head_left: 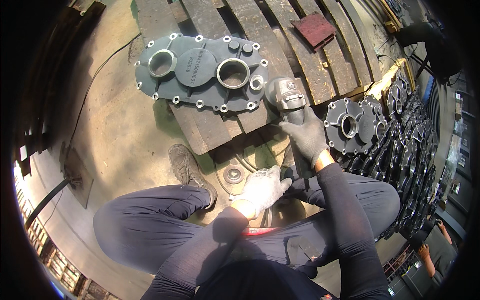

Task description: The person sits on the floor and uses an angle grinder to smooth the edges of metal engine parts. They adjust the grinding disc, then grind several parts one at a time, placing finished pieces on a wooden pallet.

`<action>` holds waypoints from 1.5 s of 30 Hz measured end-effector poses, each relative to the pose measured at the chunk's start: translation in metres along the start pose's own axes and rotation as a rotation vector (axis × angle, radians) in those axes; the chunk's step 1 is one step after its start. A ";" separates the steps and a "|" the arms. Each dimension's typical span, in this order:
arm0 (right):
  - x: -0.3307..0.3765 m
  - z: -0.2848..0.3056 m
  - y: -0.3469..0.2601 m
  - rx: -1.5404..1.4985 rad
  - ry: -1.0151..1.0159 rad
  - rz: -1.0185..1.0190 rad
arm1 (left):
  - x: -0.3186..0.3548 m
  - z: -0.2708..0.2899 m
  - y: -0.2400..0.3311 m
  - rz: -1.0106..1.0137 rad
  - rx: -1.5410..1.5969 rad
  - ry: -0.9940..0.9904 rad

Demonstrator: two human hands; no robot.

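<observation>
My right hand (309, 134), in a dark grey glove, is closed round the body of an angle grinder (291, 100). The grinder's head points away from me, its disc side by the right end of a grey cast metal cover (195, 75). Whether disc and cover touch, I cannot tell. The cover lies flat on a wooden pallet (200, 127), with two large ringed holes and bolt bosses round its rim. My left hand (260, 191), in a pale glove, hangs between my knees. Its thumb is apart from loosely bent fingers, and nothing shows in it.
A dark red block (314, 31) rests on the pallet's far right. Several similar covers (352, 126) stand stacked on the right. A round disc (233, 174) lies on the floor near my left shoe (186, 164). A cable (82, 107) runs along the left; another person (432, 250) is at lower right.
</observation>
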State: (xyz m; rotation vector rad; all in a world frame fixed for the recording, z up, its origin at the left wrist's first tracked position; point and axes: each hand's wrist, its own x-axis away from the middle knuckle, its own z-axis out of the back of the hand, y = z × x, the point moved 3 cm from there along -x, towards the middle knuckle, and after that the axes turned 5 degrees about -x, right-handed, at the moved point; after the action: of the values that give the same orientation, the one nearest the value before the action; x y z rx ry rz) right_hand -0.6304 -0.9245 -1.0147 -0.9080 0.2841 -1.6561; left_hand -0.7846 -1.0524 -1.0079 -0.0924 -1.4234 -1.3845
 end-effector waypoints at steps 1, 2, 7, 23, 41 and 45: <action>-0.001 0.000 0.000 0.007 -0.002 -0.004 | -0.001 0.002 0.001 -0.001 0.003 -0.003; -0.003 0.000 0.000 0.002 -0.002 -0.003 | -0.003 0.003 0.001 -0.003 0.005 -0.005; -0.005 0.004 -0.001 -0.048 -0.017 -0.023 | -0.008 0.008 0.001 0.001 0.001 -0.012; -0.011 -0.001 0.000 -0.136 -0.015 -0.013 | -0.018 0.015 0.000 -0.056 0.033 0.043; -0.001 0.051 -0.005 -0.098 0.074 -0.075 | -0.015 0.124 0.010 0.133 0.330 0.652; -0.001 0.060 0.001 -0.221 0.085 0.008 | -0.035 0.174 -0.003 0.109 0.177 1.044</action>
State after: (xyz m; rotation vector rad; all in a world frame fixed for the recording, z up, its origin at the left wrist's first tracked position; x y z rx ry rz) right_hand -0.5882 -0.9075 -0.9752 -0.9999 0.5364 -1.6801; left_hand -0.8783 -0.9033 -0.9863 0.5829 -0.6280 -0.9503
